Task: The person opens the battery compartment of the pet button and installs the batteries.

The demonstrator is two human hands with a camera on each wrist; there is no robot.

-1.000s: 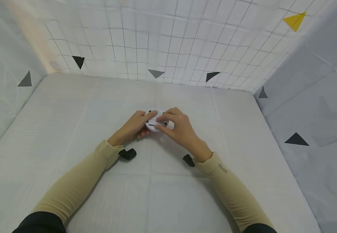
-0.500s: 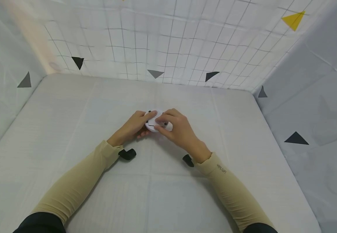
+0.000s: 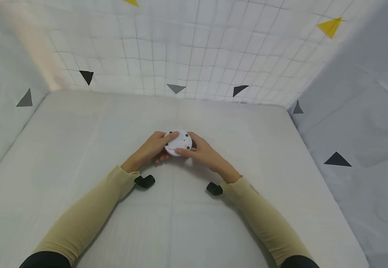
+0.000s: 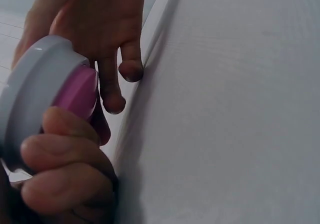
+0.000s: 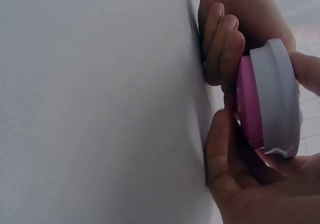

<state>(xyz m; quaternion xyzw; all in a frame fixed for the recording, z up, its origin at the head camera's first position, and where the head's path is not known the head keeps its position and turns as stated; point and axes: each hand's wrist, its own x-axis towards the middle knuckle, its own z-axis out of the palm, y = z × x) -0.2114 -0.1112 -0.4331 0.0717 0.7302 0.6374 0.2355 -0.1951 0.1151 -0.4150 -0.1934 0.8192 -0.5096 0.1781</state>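
Between both hands is a round white device, its flat side with black feet, a patch of small holes and a rectangular cover outline turned up. Its opposite side is pink, as the pink part in the left wrist view shows. My left hand grips the left edge, thumb over the top and fingers underneath. With my right hand I hold the right edge, the thumb lying across the lower part near the cover. The white rim stands between the two hands in the right wrist view.
A white-covered table spreads beneath the arms. White sheeting encloses it, with a gridded back wall and dark and yellow triangle marks. A black wrist-worn piece sits by the left cuff, and another black piece by the right.
My right fingers have moved off the cover area to the device's right edge, uncovering more of the top. The left hand keeps its hold. The head view has shifted slightly.
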